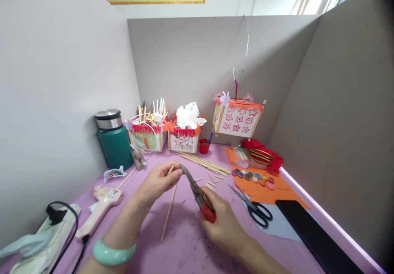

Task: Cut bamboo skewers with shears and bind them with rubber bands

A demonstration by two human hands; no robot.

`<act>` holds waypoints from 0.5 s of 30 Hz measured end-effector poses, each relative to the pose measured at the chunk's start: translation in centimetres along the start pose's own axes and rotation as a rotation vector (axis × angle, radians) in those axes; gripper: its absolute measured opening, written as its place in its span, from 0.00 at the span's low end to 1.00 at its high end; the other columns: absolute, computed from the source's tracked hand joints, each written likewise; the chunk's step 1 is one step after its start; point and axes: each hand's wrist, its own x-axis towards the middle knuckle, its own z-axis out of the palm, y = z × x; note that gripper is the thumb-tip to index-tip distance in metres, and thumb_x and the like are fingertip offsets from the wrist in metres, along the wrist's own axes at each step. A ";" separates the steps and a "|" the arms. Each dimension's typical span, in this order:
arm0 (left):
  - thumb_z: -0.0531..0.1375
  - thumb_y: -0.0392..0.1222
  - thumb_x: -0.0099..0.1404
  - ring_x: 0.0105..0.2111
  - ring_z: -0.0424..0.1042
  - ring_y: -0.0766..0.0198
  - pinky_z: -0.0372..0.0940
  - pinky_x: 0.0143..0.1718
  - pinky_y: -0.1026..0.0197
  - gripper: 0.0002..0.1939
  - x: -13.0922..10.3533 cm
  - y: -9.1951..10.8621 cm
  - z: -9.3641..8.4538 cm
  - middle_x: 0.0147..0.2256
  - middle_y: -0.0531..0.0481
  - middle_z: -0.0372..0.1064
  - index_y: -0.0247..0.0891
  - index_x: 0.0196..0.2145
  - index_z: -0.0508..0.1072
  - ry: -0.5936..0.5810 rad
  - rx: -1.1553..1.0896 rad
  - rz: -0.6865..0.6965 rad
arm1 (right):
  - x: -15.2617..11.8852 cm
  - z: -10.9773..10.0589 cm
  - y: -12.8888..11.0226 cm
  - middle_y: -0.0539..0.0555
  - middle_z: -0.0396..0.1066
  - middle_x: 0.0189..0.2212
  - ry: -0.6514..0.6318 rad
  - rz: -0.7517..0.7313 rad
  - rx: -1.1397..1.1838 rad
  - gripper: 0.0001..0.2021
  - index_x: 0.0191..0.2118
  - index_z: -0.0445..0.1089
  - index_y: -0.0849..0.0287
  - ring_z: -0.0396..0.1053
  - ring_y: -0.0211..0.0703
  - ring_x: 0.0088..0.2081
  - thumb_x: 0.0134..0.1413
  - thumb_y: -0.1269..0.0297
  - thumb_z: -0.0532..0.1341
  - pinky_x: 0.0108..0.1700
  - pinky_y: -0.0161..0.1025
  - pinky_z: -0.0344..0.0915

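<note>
My left hand (pixel 161 179), with a pale green bangle on its wrist, pinches a thin wooden stick (pixel 169 214). A short end shows above the fingers and the long part slants down toward me. My right hand (pixel 226 220) is wrapped round the red handles of a pair of pruning shears (pixel 196 192). Their curved metal blades point up and left, with the tip close to my left fingertips. Whether the blades touch the stick I cannot tell. Several short cut stick pieces (pixel 212 180) lie just beyond the shears, beside a bundle of long sticks (pixel 206 163).
Left stand a green bottle (pixel 114 142), a pink glue gun (pixel 101 208) and a power strip (pixel 46 241). Decorated boxes (pixel 184 142) and a hanging lantern (pixel 237 120) are behind. Right lie black-handled scissors (pixel 258 214), paint pots (pixel 254 176), orange paper (pixel 277 192) and a black slab (pixel 310 229).
</note>
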 end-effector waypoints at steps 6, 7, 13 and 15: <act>0.57 0.51 0.60 0.17 0.45 0.74 0.39 0.17 0.70 0.15 0.1 -0.1 -0.2 0.19 0.59 0.47 0.34 0.34 0.67 0.018 -0.017 0.003 | -0.1 0.1 -0.2 0.51 0.64 0.36 0.001 0.023 -0.004 0.29 0.49 0.59 0.56 0.60 0.39 0.33 0.34 0.81 0.53 0.36 0.34 0.57; 0.57 0.51 0.60 0.18 0.45 0.74 0.39 0.17 0.70 0.15 0.1 -0.1 -0.3 0.19 0.59 0.47 0.34 0.34 0.67 0.020 -0.019 0.006 | -0.1 0.1 -0.2 0.51 0.64 0.36 0.005 0.024 -0.023 0.30 0.50 0.59 0.56 0.60 0.39 0.33 0.34 0.81 0.53 0.36 0.34 0.57; 0.58 0.51 0.59 0.17 0.47 0.75 0.40 0.17 0.70 0.15 0.1 -0.3 -0.4 0.19 0.59 0.50 0.34 0.33 0.67 0.039 -0.012 0.001 | -0.1 0.0 0.3 0.51 0.64 0.36 0.035 0.010 -0.087 0.31 0.51 0.58 0.55 0.60 0.39 0.33 0.35 0.80 0.53 0.36 0.35 0.58; 0.58 0.51 0.59 0.17 0.47 0.75 0.40 0.17 0.70 0.15 0.1 -0.2 -0.3 0.19 0.59 0.50 0.34 0.33 0.67 0.043 -0.011 -0.003 | -0.1 0.0 0.3 0.51 0.64 0.36 0.035 0.003 -0.080 0.31 0.50 0.58 0.55 0.61 0.39 0.33 0.35 0.81 0.53 0.36 0.35 0.58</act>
